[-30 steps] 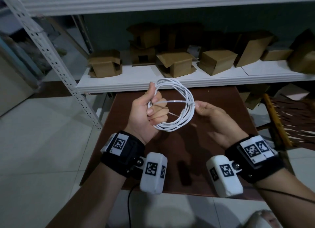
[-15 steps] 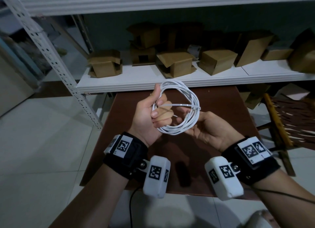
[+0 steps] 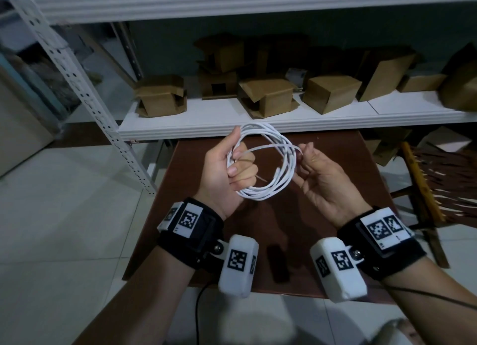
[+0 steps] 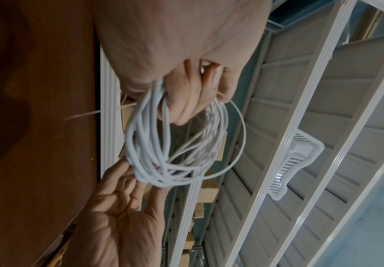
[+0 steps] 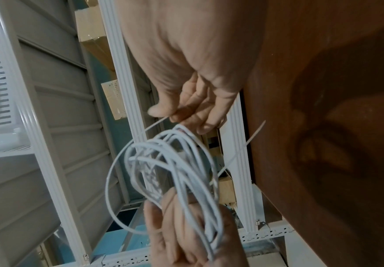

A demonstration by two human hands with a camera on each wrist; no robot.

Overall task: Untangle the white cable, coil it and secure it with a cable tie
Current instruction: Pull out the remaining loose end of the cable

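Held up at the centre of the head view, above a dark brown table (image 3: 335, 179), is the white cable (image 3: 267, 187), wound into a loose round coil of several loops. The coil's left side is gripped by the left hand (image 3: 224, 174), whose fingers are curled round the bunched strands with the thumb raised. A thin white cable tie (image 3: 268, 147) arches from that hand across the top of the coil to the right. Its free end is pinched between the thumb and fingertips (image 5: 161, 110) of the right hand (image 3: 327, 187), which is seen palm up at the coil's right edge, with its other fingers loosely spread. A short tail of the tie can be seen sticking out below the left fingers. In the upper part of the frame, cardboard boxes (image 3: 265, 96) are lined up on a white shelf (image 3: 258, 124).
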